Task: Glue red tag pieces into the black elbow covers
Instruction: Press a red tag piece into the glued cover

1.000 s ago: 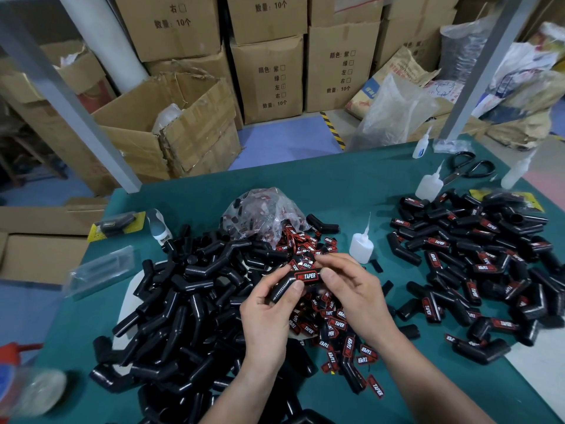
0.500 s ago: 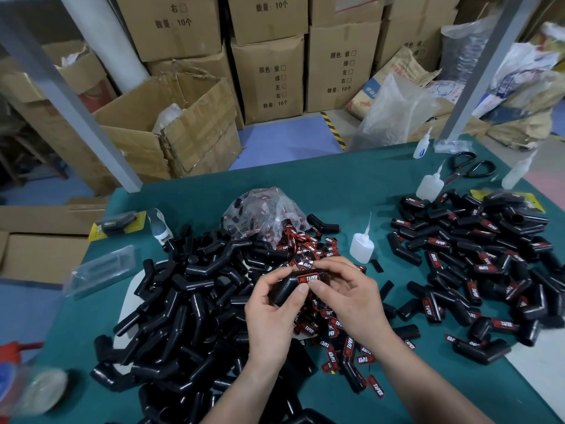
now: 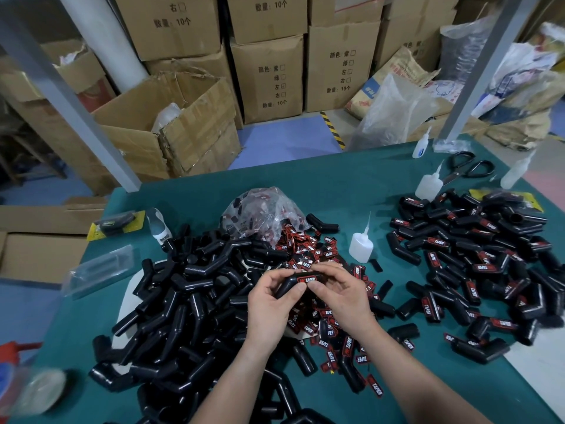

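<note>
Head view, looking down on a green table [image 3: 336, 185]. Holding one black cover [image 3: 289, 287] up over the middle, left hand [image 3: 269, 310] curled round its bend, right hand [image 3: 342, 298] pinching the far end, both thumbs pressing just by the red tag [image 3: 306, 280] on top. Looks like the pressing-down step, glue maybe wet. Could go wrong with a crooked push: might slide the tag out of its spot and let it dry slanted. Could squeeze wet glue out at the sides and stick skin to the tag. Could pop the tag back up if let go too soon. Cannot tell the amount of glue under it. Just below the hands, a heap of loose tags [image 3: 330, 328]; to the left, a big pile of bare covers [image 3: 189, 301]; well apart to the right, a pile of done covers [image 3: 477, 255]. Glue bottle [image 3: 360, 246] standing just past the right hand, tip up, easy to knock over with a quick reach. Hardly any bare cloth near the hands; most open room at the far side, between the bag [image 3: 263, 212] and the scissors [image 3: 467, 168]. Best to lift the cover high and carry across the thin green gap to the right pile, minding the bottle. Near right edge of the table close to that pile, so could roll a cover off there if dropped.
</note>
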`<state>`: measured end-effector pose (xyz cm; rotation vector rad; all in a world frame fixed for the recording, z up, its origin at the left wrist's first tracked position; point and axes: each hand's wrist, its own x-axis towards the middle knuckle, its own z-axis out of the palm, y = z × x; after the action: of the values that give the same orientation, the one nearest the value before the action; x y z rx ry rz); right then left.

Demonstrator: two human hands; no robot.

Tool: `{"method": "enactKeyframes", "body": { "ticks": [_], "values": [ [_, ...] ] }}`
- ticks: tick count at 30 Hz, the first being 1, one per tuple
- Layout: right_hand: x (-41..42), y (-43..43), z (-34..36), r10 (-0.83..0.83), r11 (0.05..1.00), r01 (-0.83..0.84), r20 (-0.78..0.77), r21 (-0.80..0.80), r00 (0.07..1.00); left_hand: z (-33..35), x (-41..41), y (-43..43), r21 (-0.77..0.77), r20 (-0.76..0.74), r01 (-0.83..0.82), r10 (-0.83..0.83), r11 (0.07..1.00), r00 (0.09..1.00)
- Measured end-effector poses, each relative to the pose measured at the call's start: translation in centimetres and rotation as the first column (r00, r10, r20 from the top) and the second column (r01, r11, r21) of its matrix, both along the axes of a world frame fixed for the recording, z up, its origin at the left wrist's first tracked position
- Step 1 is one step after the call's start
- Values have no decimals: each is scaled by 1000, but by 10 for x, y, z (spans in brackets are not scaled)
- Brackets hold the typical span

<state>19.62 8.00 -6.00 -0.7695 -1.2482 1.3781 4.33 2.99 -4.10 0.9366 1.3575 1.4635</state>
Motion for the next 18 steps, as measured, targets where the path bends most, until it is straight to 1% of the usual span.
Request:
{"method": "enactKeyframes", "body": {
  "ticks": [6,8,10,14,18],
  "values": [
    [0,-3,0,65,998,-66,-36,-18,997,-6,-1,3,-38,36,-30,31,999,999],
    [1,-4,0,74,997,-74,-16,6,997,-7,-1,4,-44,50,-45,48,998,998],
    [1,-4,0,51,998,-51,18,20,999,-8,-2,4,-50,48,-44,46,998,998],
    [-2,-3,-3,-32,999,34,50,-25,998,-10,-2,3,-66,12,-38,38,997,999],
    [-2,-3,-4,-56,998,57,88,-6,995,-8,-2,2,-59,8,-20,20,998,1000]
  ]
}}
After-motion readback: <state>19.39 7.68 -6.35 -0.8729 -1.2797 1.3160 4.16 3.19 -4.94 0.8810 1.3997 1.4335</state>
